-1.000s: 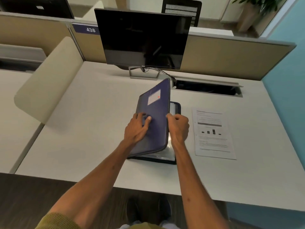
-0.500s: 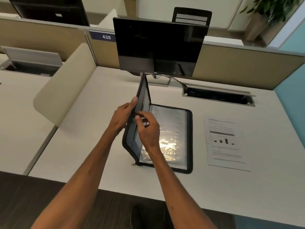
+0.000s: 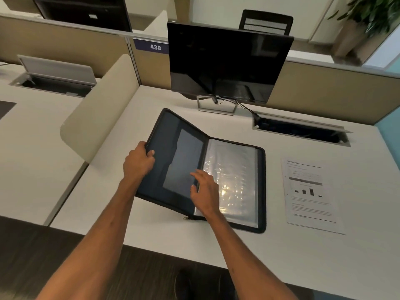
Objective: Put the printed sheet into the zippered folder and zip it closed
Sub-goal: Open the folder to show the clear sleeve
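Desk (image 3: 151, 232) | folder (image 3: 173, 156) open, left hand (image 3: 138, 162) grips cover | right hand (image 3: 205, 191) splayed (touching sleeves) | sheet (image 3: 311, 193) beside

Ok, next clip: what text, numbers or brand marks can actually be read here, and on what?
"438": white digits on the blue sign on the partition.
"DELL": logo on the monitor bottom bezel, seen upside down.
Printed sheet: headings, bar chart and paragraphs, too small to read.
Zippered folder: no text visible.

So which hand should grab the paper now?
Probably the right hand: it lies open over the folder, nearer the printed sheet on its right. The left hand is busy gripping the cover's edge.
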Demonstrator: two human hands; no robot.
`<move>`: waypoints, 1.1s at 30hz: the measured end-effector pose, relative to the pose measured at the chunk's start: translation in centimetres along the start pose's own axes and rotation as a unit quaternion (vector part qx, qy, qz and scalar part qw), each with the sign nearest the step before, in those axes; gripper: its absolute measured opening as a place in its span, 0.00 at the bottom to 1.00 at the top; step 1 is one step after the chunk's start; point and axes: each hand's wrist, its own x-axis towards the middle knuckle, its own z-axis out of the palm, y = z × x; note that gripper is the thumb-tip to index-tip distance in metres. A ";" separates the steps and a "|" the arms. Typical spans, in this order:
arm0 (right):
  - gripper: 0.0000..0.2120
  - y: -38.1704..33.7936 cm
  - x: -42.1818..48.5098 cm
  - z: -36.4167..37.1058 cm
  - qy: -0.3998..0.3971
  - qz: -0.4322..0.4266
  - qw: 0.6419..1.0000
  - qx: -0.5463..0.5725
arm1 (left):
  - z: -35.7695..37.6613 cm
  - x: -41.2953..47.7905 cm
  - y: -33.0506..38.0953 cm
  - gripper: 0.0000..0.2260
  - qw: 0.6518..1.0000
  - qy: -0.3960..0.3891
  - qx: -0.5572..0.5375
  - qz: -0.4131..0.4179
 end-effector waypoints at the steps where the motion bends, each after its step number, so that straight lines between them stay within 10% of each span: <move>1: 0.25 0.7 -0.3 0.0 -0.006 0.018 0.999 -0.033 | 0.6 0.0 -0.4 0.21 1.000 0.011 0.010 0.001; 8: 0.32 4.4 -1.7 0.0 -0.036 0.079 0.977 -0.195 | 4.8 -1.0 -1.6 0.39 0.982 0.002 0.171 0.081; 22: 0.33 7.5 -3.2 -1.1 -0.013 0.125 0.965 -0.228 | 10.6 -2.4 -1.0 0.29 0.974 -0.112 0.168 0.104; 33: 0.30 7.7 -3.3 -2.8 0.012 0.129 0.971 -0.202 | 12.3 -3.6 2.1 0.29 0.979 -0.060 0.129 0.148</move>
